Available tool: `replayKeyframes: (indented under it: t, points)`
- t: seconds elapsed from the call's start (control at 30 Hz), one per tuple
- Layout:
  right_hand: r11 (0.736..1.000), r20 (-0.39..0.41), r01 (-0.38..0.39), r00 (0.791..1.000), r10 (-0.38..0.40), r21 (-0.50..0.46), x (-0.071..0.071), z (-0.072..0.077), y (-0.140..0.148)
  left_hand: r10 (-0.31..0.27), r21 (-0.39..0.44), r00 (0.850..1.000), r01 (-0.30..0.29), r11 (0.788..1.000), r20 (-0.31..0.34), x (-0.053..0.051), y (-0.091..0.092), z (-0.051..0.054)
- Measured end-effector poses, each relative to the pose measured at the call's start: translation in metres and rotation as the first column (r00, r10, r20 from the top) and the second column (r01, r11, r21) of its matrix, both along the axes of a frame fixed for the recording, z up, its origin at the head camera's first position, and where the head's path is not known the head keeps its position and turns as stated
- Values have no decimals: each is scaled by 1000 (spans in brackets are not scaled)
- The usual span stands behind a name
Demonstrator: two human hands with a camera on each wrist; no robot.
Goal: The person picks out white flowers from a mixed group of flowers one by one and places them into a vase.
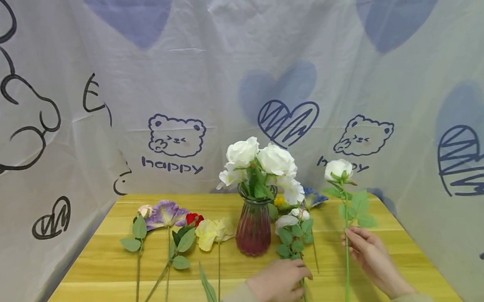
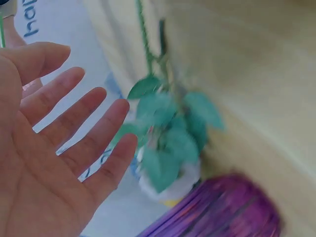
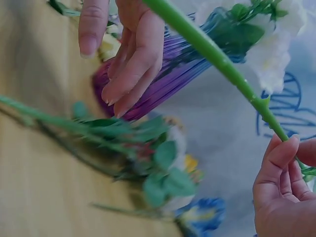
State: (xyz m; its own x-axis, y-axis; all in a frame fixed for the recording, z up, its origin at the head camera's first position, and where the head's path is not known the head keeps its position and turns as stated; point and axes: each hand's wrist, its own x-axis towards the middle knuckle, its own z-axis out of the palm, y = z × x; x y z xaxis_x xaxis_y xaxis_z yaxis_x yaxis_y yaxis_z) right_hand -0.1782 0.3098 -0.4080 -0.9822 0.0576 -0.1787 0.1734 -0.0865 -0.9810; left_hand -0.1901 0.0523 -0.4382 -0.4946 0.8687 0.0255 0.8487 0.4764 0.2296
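My right hand pinches the green stem of a white rose between thumb and fingers, holding it upright at the right of the table. In the right wrist view that stem runs diagonally across. My left hand hovers near the lying flower stems in front of the vase. In the left wrist view its fingers are spread and hold nothing. A ribbed glass vase, purple-pink below, stands mid-table with large white flowers in it. Just right of the vase lies a pale flower with green leaves.
On the left of the wooden table lie a pale pink bud, a purple flower, a red rose and a yellow flower. A blue flower lies behind the vase's right side. Printed cloth hangs around the table.
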Motion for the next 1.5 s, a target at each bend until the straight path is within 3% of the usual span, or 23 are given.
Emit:
replayKeyframes:
  t: [0.13,0.33,0.47,0.67,0.73,0.83,1.1,1.17,1.23,1.3,1.4,1.5]
  points:
    - [1000,-105,-9,994,9,1,-6,14,-7,41,37,996,-38,999,-74,-5,-8,21]
    - [1000,-190,2,982,2,23,-13,32,-24,89,150,979,-62,987,-181,-11,-24,58]
    - [997,-240,39,971,-22,64,-17,42,-38,158,276,951,-81,958,-266,-12,-34,77]
    - [993,-334,92,941,-62,75,-22,56,-60,284,445,891,-107,889,-354,-16,-45,96]
    - [994,-385,100,920,-75,46,-23,61,-67,314,485,878,-110,867,-361,-19,-48,99]
    - [994,-471,113,877,-93,14,-26,70,-75,335,523,874,-112,845,-353,-23,-52,101]
    - [974,-656,223,729,-194,-41,-35,95,-101,373,607,868,-110,787,-327,-27,-66,96]
    - [969,-699,238,682,-217,-70,-36,100,-106,403,642,869,-137,754,-288,-26,-71,93]
    - [965,-743,238,626,-238,-109,-38,105,-111,439,690,870,-176,702,-225,-26,-77,87]
    - [963,-781,229,571,-253,-145,-39,110,-114,469,748,870,-207,630,-154,-26,-83,80]
    - [956,-815,217,505,-285,-199,-41,116,-118,504,818,861,-242,521,-66,-29,-89,69]
    - [949,-837,198,451,-310,-245,-43,119,-123,539,853,842,-282,439,1,-32,-91,58]
